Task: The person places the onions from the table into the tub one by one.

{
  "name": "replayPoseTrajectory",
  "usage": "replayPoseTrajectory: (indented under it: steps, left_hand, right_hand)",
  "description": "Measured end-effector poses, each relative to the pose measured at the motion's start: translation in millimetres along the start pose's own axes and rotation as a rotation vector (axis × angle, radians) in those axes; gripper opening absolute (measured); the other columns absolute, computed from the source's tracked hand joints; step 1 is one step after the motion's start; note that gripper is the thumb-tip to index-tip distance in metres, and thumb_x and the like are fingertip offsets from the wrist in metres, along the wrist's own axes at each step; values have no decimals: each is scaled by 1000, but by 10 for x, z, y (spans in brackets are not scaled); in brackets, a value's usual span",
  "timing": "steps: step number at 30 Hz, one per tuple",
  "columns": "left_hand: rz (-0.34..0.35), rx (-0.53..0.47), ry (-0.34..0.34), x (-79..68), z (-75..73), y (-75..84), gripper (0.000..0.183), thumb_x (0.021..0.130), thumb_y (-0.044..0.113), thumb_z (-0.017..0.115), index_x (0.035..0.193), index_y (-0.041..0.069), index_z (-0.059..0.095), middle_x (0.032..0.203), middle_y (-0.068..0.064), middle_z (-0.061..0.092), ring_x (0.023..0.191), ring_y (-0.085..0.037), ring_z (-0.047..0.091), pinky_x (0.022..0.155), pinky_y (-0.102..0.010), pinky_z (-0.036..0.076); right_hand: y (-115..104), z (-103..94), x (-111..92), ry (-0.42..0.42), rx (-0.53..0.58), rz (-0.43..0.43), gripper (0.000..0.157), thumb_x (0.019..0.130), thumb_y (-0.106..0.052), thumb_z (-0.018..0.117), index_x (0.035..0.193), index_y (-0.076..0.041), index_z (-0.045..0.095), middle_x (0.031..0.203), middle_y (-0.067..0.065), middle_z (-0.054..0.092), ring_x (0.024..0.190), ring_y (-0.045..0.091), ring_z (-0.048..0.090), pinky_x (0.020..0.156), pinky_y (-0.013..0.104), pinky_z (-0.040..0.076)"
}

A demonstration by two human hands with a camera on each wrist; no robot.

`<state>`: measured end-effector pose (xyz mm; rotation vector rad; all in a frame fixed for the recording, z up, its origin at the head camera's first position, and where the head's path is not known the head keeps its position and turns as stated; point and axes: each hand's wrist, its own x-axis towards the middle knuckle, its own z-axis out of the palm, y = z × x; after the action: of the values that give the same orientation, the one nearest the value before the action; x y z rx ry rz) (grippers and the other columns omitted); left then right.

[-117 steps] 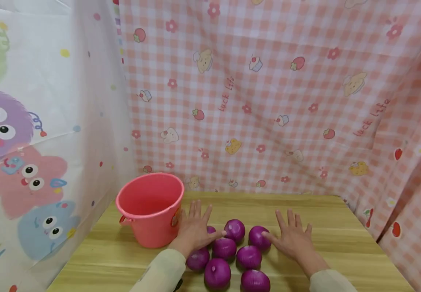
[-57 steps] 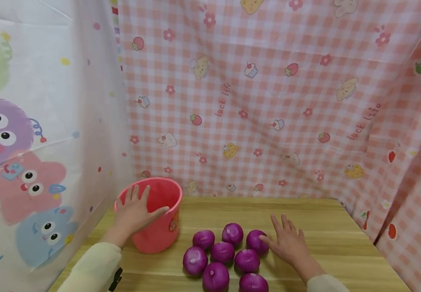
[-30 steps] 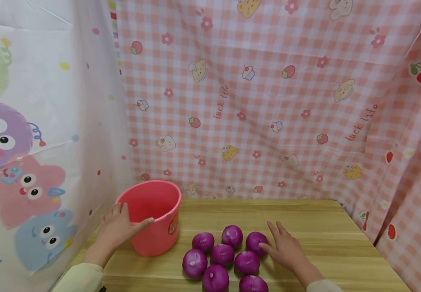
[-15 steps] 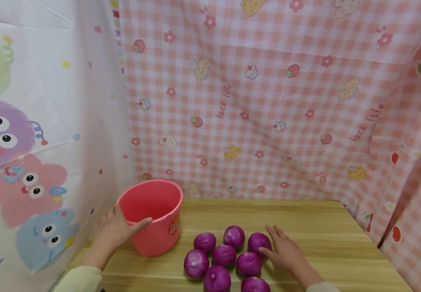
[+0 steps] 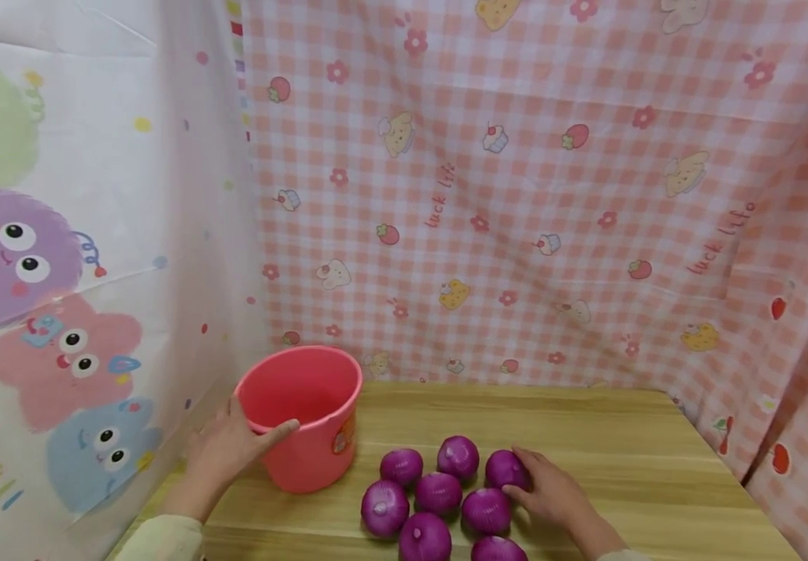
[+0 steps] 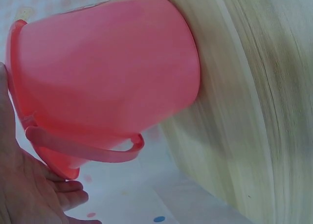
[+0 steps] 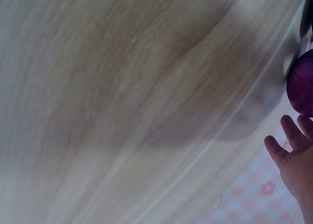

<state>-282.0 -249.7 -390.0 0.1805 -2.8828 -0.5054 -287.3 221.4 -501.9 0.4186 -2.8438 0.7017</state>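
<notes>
My left hand (image 5: pixel 221 448) is at the near left rim of the pink bucket (image 5: pixel 319 456), thumb lying along the rim and fingers stretched along its outside. In the left wrist view the bucket handle (image 6: pixel 88 148) hangs down beside the fingers (image 6: pixel 68 199). Purple onions, several of them, lie grouped on the table. My right hand (image 5: pixel 554 491) reaches the rightmost back onion (image 5: pixel 505 470), with the thumb at its near side and a forefinger at its far side. The right wrist view shows an onion (image 7: pixel 302 84) just above spread, fairly straight fingers (image 7: pixel 293 133).
The wood-grain table (image 5: pixel 621 436) extends right of the onions. A white cartoon curtain (image 5: pixel 186 234) closes the left side, close to the bucket. Pink checked cloth (image 5: pixel 516 179) hangs behind the table and along the right.
My left hand has gone from above the onions, over the bucket, to its near left rim. The right hand has closed in on the rightmost back onion. The onions stay in place.
</notes>
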Motion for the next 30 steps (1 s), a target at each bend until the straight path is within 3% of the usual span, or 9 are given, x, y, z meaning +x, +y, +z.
replayPoseTrajectory:
  steps: [4,14,21,30]
  left_hand:
    - [21,-5,18,-8,33,12,123,60,87,41,139,-4,17,126,-26,36,110,-44,38,80,-71,32]
    - [10,-50,30,5,65,-8,122,60,85,44,141,-2,14,132,-25,30,117,-46,30,87,-75,14]
    - [1,-70,11,12,73,3,124,60,86,43,141,-2,11,134,-26,27,119,-47,26,87,-75,13]
    - [-1,-102,13,0,55,1,124,59,86,44,143,1,8,135,-25,27,120,-46,27,87,-75,12]
  right_hand:
    - [13,29,4,-18,40,23,73,75,-42,70,133,-4,44,124,19,50,110,36,50,91,52,38]
    - [52,95,41,-7,121,80,82,66,-35,78,131,1,43,119,21,52,106,36,52,90,50,40]
    - [47,50,34,40,173,176,84,68,-44,75,130,2,43,112,20,53,101,34,53,87,50,42]
    - [-174,-71,198,126,182,180,86,71,-53,69,133,-1,41,115,20,51,101,31,53,84,48,44]
